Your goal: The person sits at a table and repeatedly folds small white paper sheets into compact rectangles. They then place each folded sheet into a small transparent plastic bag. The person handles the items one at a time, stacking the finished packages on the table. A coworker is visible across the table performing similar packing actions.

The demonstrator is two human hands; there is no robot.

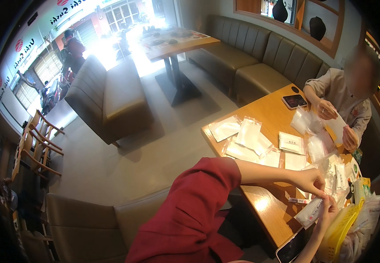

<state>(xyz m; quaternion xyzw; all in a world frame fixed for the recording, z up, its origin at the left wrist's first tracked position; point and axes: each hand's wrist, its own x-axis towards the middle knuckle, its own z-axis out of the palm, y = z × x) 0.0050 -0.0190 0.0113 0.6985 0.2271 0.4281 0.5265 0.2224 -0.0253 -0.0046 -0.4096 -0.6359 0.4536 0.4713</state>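
Observation:
A small white printed packet (pixel 308 214) is held over the near right part of the wooden table. My left hand (pixel 311 179), at the end of the red sleeve, pinches at its upper end. My right hand (pixel 327 213) is closed on the packet's right side, its fingertips meeting those of the left. What exactly lies between the fingertips is too small to make out. Close beyond my hands are clear plastic bags (pixel 328 168) and a narrow white printed strip (pixel 298 200). Beside my right forearm stands a yellow plastic basket (pixel 341 230) with white packets (pixel 367 219) next to it.
Flat white packets in clear bags (pixel 247 133) spread over the table (pixel 260 199). A phone (pixel 289 249) lies near my right forearm, another phone (pixel 294 101) at the far edge. Across the table, a co-worker's hands (pixel 328 109) hold a white sheet (pixel 336 128). Bench seats (pixel 115 96) stand beyond.

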